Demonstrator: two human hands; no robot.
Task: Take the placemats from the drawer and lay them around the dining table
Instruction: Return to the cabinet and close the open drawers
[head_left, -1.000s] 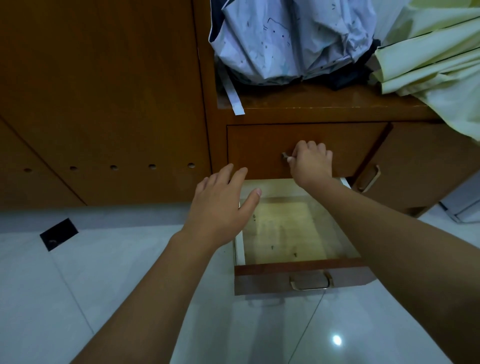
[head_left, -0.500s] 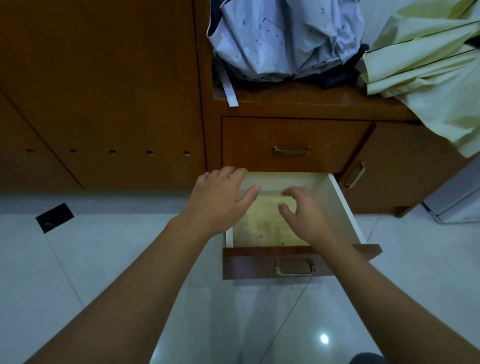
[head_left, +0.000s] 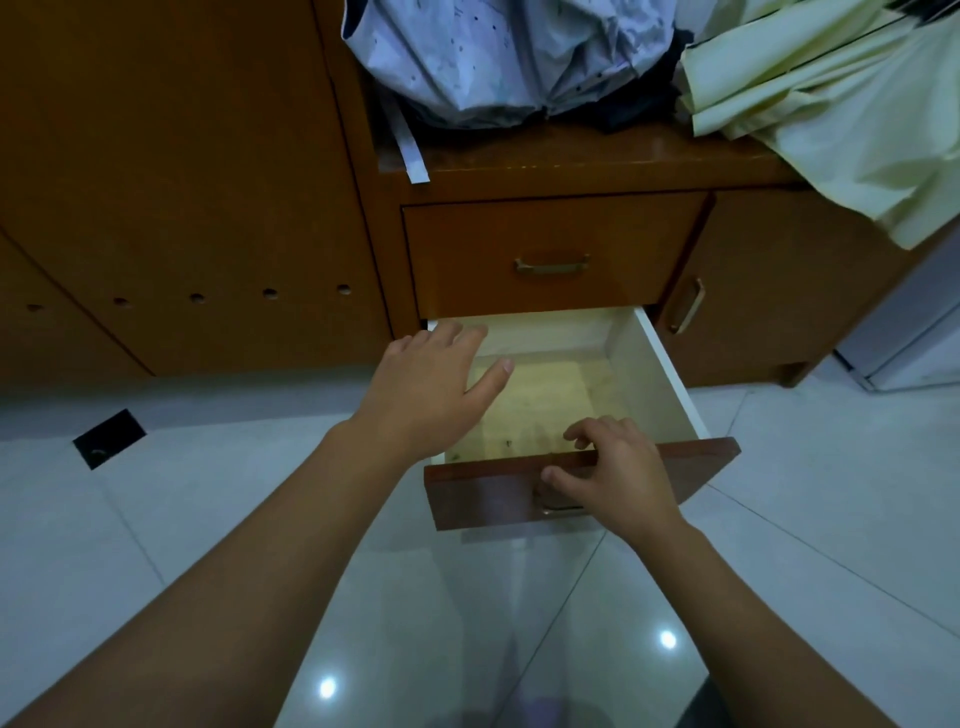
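The lower drawer (head_left: 660, 364) of a brown wooden cabinet stands pulled out, with white inner walls and a pale wooden bottom. No placemat shows inside it. My left hand (head_left: 426, 384) hovers flat, fingers apart, over the drawer's left wall. My right hand (head_left: 613, 473) rests on the top edge of the drawer front (head_left: 483, 493), fingers curled over into the drawer and thumb on the front beside the brass handle. The upper drawer (head_left: 550, 249) is closed.
A crumpled blue-white cloth (head_left: 498, 57) and pale yellow fabric (head_left: 841, 98) lie on the cabinet top. A cabinet door (head_left: 769, 291) is to the right of the drawers, a tall wooden panel (head_left: 171, 171) to the left. Glossy white floor tiles (head_left: 156, 519) below hold a black floor socket (head_left: 109, 439).
My right hand left the upper drawer's handle, passed down over the open lower drawer and came to its front edge. My left hand stayed over the left side.
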